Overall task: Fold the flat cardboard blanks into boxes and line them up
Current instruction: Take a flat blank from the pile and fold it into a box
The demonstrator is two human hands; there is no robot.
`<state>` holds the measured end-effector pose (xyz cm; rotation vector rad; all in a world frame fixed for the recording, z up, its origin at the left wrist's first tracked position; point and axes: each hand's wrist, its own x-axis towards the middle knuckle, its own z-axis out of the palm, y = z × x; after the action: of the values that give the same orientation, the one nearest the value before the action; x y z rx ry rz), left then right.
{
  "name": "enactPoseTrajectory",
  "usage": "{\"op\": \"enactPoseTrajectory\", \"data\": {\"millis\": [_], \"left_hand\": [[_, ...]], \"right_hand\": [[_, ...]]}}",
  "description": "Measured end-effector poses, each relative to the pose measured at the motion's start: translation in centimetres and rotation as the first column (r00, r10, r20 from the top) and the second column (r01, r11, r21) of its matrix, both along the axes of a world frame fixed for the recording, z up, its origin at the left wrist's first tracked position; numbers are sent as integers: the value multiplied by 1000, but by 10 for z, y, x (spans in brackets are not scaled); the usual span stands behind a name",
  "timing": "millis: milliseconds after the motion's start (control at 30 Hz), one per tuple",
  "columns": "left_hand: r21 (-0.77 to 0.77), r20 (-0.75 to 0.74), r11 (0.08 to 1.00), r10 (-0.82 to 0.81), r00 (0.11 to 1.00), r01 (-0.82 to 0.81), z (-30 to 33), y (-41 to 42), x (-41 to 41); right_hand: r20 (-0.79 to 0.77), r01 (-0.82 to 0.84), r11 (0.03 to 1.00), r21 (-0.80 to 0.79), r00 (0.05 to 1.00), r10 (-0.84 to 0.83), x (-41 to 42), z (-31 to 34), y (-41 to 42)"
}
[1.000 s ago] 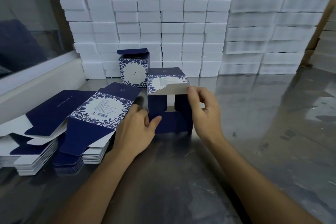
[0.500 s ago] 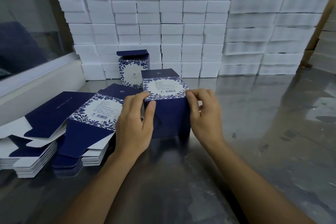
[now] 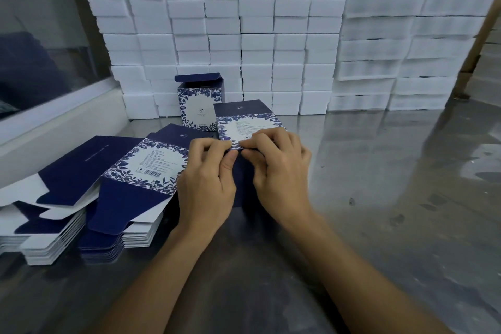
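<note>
A navy and white floral box lies on its side on the steel table, its end facing me. My left hand and my right hand both grip its near edge, thumbs meeting at the middle and fingers curled over the printed panel. The navy end is mostly hidden behind my hands. One folded box stands upright behind it, lid flap raised. Flat blanks lie in stacks at the left, printed side up.
A wall of white foam blocks runs along the back of the steel table. A white ledge and a window border the left side. A second stack of blanks sits at the far left.
The open end of the box has been folded shut. Both hands have slid from the box's sides inward until the thumbs meet at the middle of its near edge.
</note>
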<state>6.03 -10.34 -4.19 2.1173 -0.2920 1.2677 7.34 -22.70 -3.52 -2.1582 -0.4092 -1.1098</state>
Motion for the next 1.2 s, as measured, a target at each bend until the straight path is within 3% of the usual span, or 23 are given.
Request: {"op": "enactPoseTrajectory", "data": {"millis": [233,600,767,867,967,1067,1200], "left_hand": [[-10,0,1000,-10,1000,10,0,2,0],[-19,-8,1000,-7,1000,7,-1,4,4],[-31,-22,1000,1,1000,-2,-2,6,5],[-43,-35,999,-8,999,7,-3,7,5],[-73,-117,996,-53,992,44,-9,7,5],[-204,-292,974,-153,944,95,-16,8,8],[-182,-348,980,-143,926,83,-19,13,11]], "right_hand": [[112,-45,994,101,993,33,6,-7,-12],[34,-106,970,220,994,101,6,-7,-16],[-151,-152,903,401,962,229,10,-10,-25],[-138,-159,892,422,962,237,12,-7,-27],[-118,-158,888,432,966,229,14,-7,-30],[-147,-169,863,476,952,268,15,-10,-31],[-249,-265,838,477,873,418,17,-15,-36]]}}
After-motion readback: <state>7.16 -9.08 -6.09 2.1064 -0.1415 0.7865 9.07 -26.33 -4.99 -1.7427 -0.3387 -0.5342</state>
